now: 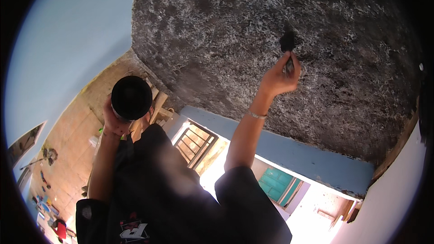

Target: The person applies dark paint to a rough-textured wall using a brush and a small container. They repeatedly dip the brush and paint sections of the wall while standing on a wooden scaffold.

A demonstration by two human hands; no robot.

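Note:
My left hand (pixel 115 120) holds up a round black-mouthed container (pixel 131 98), its opening turned to the camera. The inside is too dark to tell what it holds. Pinched between the fingertips of my right hand (pixel 279 78) is the handle of a brush (pixel 288 42) with a dark, blurred head. That head is against, or very close to, a large rough surface (pixel 217 47) mottled in black, grey and white. A darker patch shows around the brush head.
A light blue wall (pixel 74 23) borders the rough surface on the left. Wooden pieces (pixel 159 103) lie on the tiled floor (pixel 73 135) beyond my left hand. A blue beam (pixel 288 147) runs above a barred window (pixel 195 142) and bright openings. Someone in red (pixel 61 230) is far off, lower left.

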